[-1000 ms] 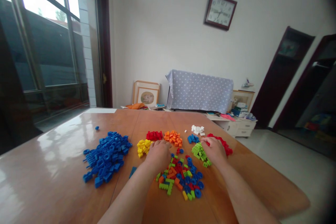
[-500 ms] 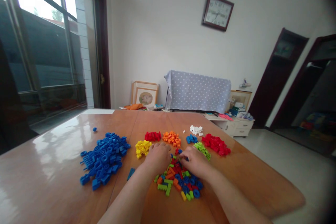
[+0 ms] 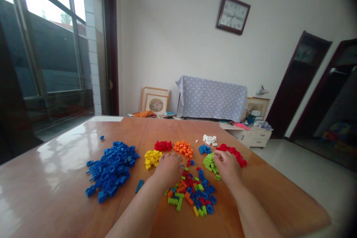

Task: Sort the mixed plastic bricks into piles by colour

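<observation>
Plastic toy bricks lie sorted by colour on a glossy wooden table. My left hand rests curled between the yellow bricks and the top of a mixed pile of bricks. My right hand is on the right edge of the green bricks, close to a red pile. Its fingertips hide whatever lies beneath them. A large blue pile spreads to the left. Smaller piles of red, orange, blue and white bricks lie further out.
A long blue brick and a lone blue piece lie apart from the piles. Beyond the table's far edge stand a cloth-covered object and a white cabinet. A large window fills the left.
My right hand has moved right, from over the mixed pile to the green bricks. My left hand has barely moved. The view has shifted slightly.
</observation>
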`<state>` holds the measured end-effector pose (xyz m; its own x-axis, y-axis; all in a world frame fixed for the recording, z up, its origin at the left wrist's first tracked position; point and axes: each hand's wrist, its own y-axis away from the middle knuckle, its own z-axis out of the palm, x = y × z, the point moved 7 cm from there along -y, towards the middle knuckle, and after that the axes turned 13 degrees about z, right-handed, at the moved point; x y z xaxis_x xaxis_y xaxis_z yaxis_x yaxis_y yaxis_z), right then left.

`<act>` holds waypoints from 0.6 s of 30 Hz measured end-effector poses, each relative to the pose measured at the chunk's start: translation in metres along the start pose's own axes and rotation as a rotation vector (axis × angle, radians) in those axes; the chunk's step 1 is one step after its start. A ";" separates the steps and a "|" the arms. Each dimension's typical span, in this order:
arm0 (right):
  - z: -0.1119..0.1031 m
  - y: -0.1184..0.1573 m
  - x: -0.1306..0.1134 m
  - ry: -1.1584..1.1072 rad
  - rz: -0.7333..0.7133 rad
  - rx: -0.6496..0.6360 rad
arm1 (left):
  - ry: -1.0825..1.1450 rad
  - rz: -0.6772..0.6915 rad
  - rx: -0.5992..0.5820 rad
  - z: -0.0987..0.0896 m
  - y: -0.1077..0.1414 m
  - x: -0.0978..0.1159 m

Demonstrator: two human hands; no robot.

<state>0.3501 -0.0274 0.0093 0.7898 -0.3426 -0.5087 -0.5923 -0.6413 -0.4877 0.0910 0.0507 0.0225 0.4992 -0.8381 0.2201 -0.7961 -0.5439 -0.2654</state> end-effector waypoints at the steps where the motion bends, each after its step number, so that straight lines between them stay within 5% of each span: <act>1: 0.002 0.001 0.000 0.025 -0.007 -0.015 | 0.000 0.002 0.003 0.000 0.000 0.000; 18: 0.026 0.015 -0.008 0.239 -0.056 -0.255 | -0.048 0.022 -0.026 0.009 0.000 -0.003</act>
<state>0.3307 -0.0161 -0.0125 0.8527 -0.4336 -0.2912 -0.5120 -0.8042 -0.3019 0.0929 0.0532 0.0135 0.4970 -0.8511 0.1695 -0.8151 -0.5248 -0.2453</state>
